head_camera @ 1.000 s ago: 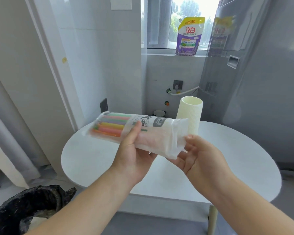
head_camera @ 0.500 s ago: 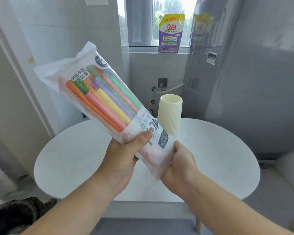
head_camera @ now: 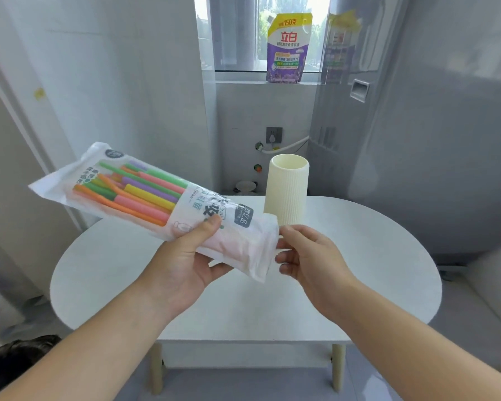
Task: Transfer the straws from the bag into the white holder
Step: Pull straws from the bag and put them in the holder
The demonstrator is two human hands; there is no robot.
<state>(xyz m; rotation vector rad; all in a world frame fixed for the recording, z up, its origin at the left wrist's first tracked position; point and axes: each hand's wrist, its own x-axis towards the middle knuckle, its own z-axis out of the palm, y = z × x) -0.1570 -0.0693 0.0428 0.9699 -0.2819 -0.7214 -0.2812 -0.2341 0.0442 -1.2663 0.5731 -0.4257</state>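
There is a single view, from a wide-angle camera worn on the person's head, facing forward and tilted down over the round white table (head_camera: 359, 285). It sits close: both forearms enter from the bottom edge at 5 and 7 o'clock, and the hands fill the centre. The window sill (head_camera: 261, 81) lies far off at 12 o'clock. Straight lines bow toward the frame edges.

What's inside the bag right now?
Colored straws fill the bag, visible through its clear upper part. The printed lower end, in the left hand, hides their other ends and how many there are.
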